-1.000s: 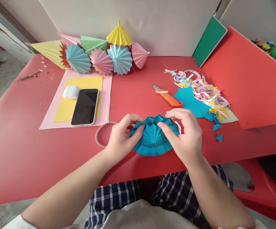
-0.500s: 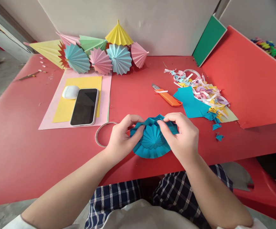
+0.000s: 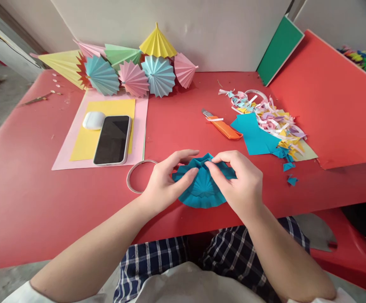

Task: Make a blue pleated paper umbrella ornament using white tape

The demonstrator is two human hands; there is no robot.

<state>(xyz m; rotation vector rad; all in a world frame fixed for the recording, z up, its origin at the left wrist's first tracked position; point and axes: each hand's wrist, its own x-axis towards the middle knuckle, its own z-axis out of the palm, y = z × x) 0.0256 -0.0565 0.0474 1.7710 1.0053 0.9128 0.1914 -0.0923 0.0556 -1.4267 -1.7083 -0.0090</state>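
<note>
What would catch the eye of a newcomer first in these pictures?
Most likely the colourful paper cones, gathered at the back of the red table. Then the blue pleated paper, near the front edge between the left hand and the right hand. The orange cutter also stands out, beyond the right hand and left of the scraps.

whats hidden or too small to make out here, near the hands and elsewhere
Head view:
- Blue pleated paper: parts of its rim, behind the left hand and right hand; its underside, facing away.
- Pale ring: its right part, behind the left hand.
- Yellow sheet: the part under the phone.
- Colourful bundle: lower part behind the red board; its pieces are too small to identify.
</note>
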